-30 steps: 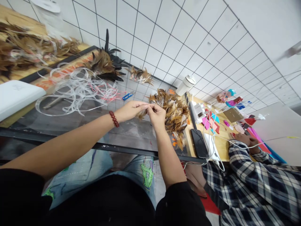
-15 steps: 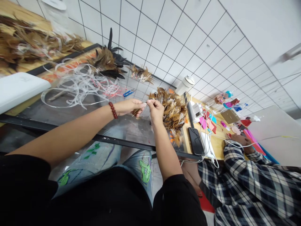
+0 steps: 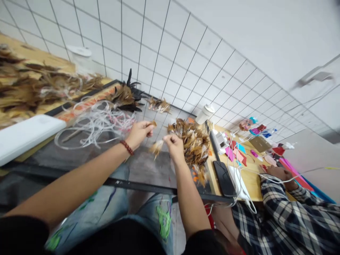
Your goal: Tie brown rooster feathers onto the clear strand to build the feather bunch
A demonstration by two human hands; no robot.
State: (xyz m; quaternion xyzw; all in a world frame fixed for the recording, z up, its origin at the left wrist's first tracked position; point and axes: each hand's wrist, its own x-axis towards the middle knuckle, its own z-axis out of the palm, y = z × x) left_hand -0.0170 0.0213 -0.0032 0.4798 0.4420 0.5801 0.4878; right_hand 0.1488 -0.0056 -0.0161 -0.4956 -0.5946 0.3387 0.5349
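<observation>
My left hand (image 3: 140, 134), with a dark red bead bracelet (image 3: 126, 147) at the wrist, pinches a small brown feather (image 3: 153, 123) at its fingertips. Across a narrow gap, my right hand (image 3: 174, 146) is closed on the pale end of a feather tuft (image 3: 156, 148), whose brown tips hang down to the left. Right beside that hand lies a large heap of brown feathers (image 3: 195, 141). A smaller feather cluster (image 3: 159, 105) rests farther back, near the wall.
Tangled white plastic strips (image 3: 95, 120) lie left, before dark feathers (image 3: 127, 97). More feathers (image 3: 29, 85) and a white box (image 3: 29, 136) are far left. A white bottle (image 3: 205, 114), power strip (image 3: 239, 184) and phone (image 3: 224, 178) stand or lie right. A person in a plaid sleeve (image 3: 276, 198) sits there.
My hands, together before, have moved apart. The feather tuft now hangs from my right hand, and a feather shows in my left. The view has tilted upward; the blue snips are out of sight.
</observation>
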